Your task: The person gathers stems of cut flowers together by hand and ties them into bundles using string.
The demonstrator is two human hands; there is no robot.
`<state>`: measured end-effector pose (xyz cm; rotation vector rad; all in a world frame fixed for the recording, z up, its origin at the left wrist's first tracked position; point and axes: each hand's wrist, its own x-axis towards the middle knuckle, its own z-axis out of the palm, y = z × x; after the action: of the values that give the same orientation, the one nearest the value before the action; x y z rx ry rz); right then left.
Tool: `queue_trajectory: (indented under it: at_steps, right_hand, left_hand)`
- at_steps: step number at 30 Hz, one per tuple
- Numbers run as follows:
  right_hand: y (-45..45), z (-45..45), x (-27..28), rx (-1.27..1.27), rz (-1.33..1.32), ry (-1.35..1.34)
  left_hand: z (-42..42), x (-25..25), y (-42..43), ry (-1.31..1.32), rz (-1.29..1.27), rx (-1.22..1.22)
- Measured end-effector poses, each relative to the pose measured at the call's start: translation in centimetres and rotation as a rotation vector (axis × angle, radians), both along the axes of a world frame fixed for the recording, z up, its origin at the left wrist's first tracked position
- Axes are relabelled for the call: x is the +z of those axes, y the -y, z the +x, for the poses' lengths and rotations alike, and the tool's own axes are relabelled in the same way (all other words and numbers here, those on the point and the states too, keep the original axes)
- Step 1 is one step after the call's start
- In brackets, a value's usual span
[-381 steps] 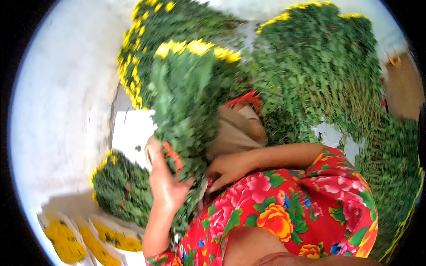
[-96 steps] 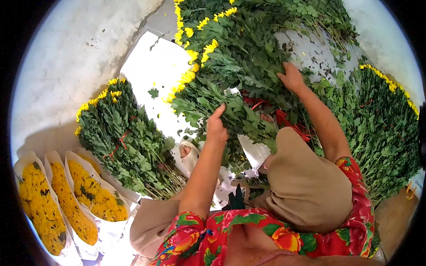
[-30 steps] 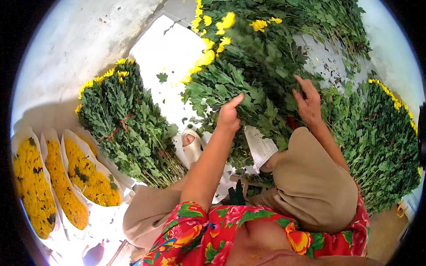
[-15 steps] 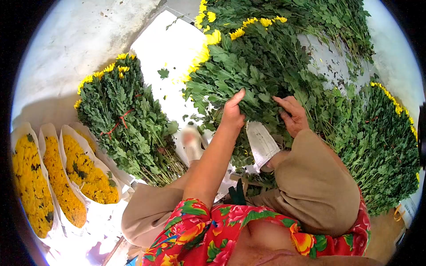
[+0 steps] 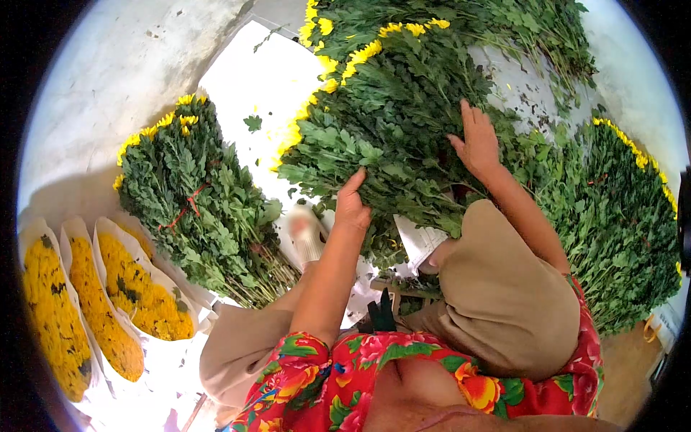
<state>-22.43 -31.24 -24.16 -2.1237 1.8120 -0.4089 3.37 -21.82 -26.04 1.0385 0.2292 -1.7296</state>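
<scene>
My left hand (image 5: 353,204) is wrapped round the lower stems of a leafy bunch of yellow flowers (image 5: 360,147), its thumb on top and its other fingers hidden beneath. The yellow heads of that bunch point to the upper left. My right hand (image 5: 476,139) has its fingers spread at the right edge of a pile of green flower stems (image 5: 425,86), with nothing gripped in it. This pile lies just beyond the bunch, and the border between the two is hard to make out.
At the left lies a bunch tied with red string (image 5: 209,201). Several white-wrapped bundles of yellow flowers (image 5: 147,288) stand at the lower left. Another flower pile (image 5: 612,223) is at the right, more stems (image 5: 504,25) at the top. My knee (image 5: 504,295) is below my right hand.
My right hand has moved up and away from my left hand, and its fingers have spread. My left hand, still on the bunch, has shifted slightly left and down.
</scene>
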Motion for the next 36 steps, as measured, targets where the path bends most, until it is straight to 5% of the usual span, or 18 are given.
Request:
queue_trajectory:
  at_steps: [2, 4, 10, 14, 22, 32, 34, 36]
  right_hand:
    - [0.6, -1.8, -1.6, -0.069, 0.186, -0.147]
    - [1.1, -3.3, -1.9, -0.016, -0.093, 0.231]
    - [-2.1, -2.2, 7.2, 0.04, -0.196, 0.376]
    - [-5.7, -0.7, 6.0, 0.27, -0.141, 0.481]
    - [-7.2, 1.7, 4.8, 0.463, -0.13, 0.31]
    - [-6.3, 1.6, 4.5, 0.724, 0.197, 0.14]
    - [-4.1, 2.1, 5.8, 0.795, 0.025, 0.266]
    - [-2.6, 2.6, 5.5, 0.366, -0.108, 0.317]
  left_hand:
    - [0.1, 0.1, 0.7, 0.028, -0.034, -0.006]
    - [0.4, 0.7, 1.4, 0.062, -0.062, 0.001]
    - [0.9, 1.4, 4.4, 0.06, -0.116, 0.063]
    - [0.7, 1.8, 4.6, 0.065, -0.177, 0.009]
    - [1.1, 1.7, 3.5, 0.094, -0.352, -0.064]
    - [0.2, 1.9, 3.4, 0.104, -0.173, 0.024]
    - [0.3, 1.8, 3.5, 0.037, -0.197, 0.021]
    - [0.5, 1.7, 3.4, 0.013, -0.186, -0.018]
